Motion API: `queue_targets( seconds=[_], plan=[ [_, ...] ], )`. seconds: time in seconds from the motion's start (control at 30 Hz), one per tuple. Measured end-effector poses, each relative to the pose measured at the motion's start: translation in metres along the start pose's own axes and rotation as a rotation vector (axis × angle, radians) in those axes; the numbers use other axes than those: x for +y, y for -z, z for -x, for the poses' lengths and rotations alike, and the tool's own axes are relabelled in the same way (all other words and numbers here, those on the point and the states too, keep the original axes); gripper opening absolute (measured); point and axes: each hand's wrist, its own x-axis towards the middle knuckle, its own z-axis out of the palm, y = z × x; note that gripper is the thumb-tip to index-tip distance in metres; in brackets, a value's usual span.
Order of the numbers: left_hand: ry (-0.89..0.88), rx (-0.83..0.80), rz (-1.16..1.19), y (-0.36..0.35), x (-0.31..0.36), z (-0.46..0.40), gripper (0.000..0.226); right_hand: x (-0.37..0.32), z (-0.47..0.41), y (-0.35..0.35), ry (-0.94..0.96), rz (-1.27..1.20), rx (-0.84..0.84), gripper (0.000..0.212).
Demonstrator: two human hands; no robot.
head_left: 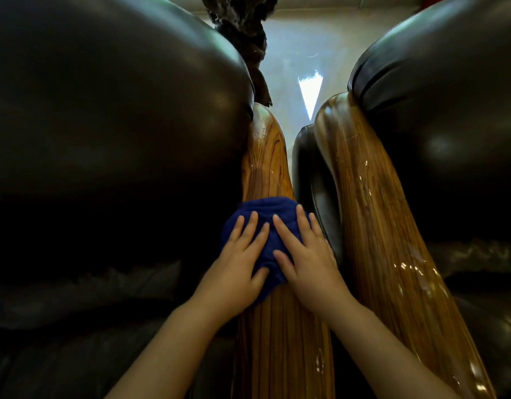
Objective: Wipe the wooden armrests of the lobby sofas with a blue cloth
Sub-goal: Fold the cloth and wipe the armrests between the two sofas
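Note:
A bunched blue cloth (265, 214) lies across the glossy wooden armrest (265, 156) of the left sofa, about halfway along it. My left hand (237, 263) presses flat on the cloth's left side, fingers spread. My right hand (303, 254) presses on its right side, fingers reaching over the cloth's edge toward the gap. Both palms cover the near half of the cloth. A second wooden armrest (375, 226), on the right sofa, runs parallel to the first and is untouched.
Dark leather cushions of the left sofa (104, 110) and the right sofa (450, 96) bulge up on both sides. A narrow gap with a leather panel (314, 182) separates the two armrests. A dark carved wooden object (248, 30) stands on the shiny floor beyond.

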Motion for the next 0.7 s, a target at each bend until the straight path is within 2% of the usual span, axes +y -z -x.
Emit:
queue_targets(
  seconds=[0.17, 0.4, 0.57, 0.7],
  plan=[
    [0.025, -0.053, -0.104, 0.033, 0.0, -0.051, 0.076, 0.004, -0.054, 0.01, 0.002, -0.09, -0.019, 0.06],
    [0.107, -0.056, -0.189, 0.064, 0.007, -0.094, 0.088, 0.005, -0.118, 0.037, 0.0, -0.166, -0.161, 0.07],
    [0.124, 0.115, -0.176, 0.048, 0.024, -0.069, 0.068, 0.005, -0.098, 0.038, 0.02, -0.191, -0.069, 0.06],
    [0.089, 0.149, -0.142, 0.04, 0.033, -0.029, 0.043, 0.001, -0.056, 0.033, 0.03, -0.114, 0.005, 0.046]
  ],
)
